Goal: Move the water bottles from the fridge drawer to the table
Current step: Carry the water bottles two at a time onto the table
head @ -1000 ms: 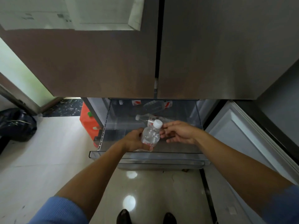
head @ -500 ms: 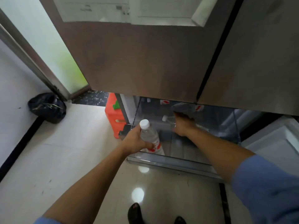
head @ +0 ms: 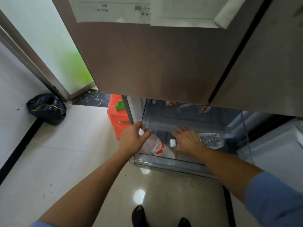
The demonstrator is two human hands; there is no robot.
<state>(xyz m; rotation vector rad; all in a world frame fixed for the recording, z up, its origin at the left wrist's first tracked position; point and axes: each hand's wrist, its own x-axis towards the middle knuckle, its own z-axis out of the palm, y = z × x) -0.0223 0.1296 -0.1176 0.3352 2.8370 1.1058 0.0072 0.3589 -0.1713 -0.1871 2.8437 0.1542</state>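
Note:
The fridge drawer (head: pixel 172 163) is pulled out below the brown fridge doors. My left hand (head: pixel 133 139) grips a clear water bottle (head: pixel 155 147) with a red-and-white label near its white cap, tilted over the drawer's front left corner. My right hand (head: pixel 186 141) lies over a second clear bottle (head: pixel 210 140) resting on its side in the drawer, its white cap pointing left. My fingers wrap its neck end. A third bottle (head: pixel 188 108) lies at the back of the drawer, partly hidden under the door. No table is in view.
An orange plastic stool (head: pixel 116 118) stands on the floor just left of the drawer. A black rubbish bag (head: pixel 46 108) sits by the wall and a frosted glass door (head: pixel 49 46). The closed fridge doors (head: pixel 155 59) overhang the drawer. My shoes (head: pixel 139 217) are on glossy tiles.
My left hand has tilted its bottle from upright to slanted and moved up to its cap end. My right hand has come down onto the second bottle lying in the drawer.

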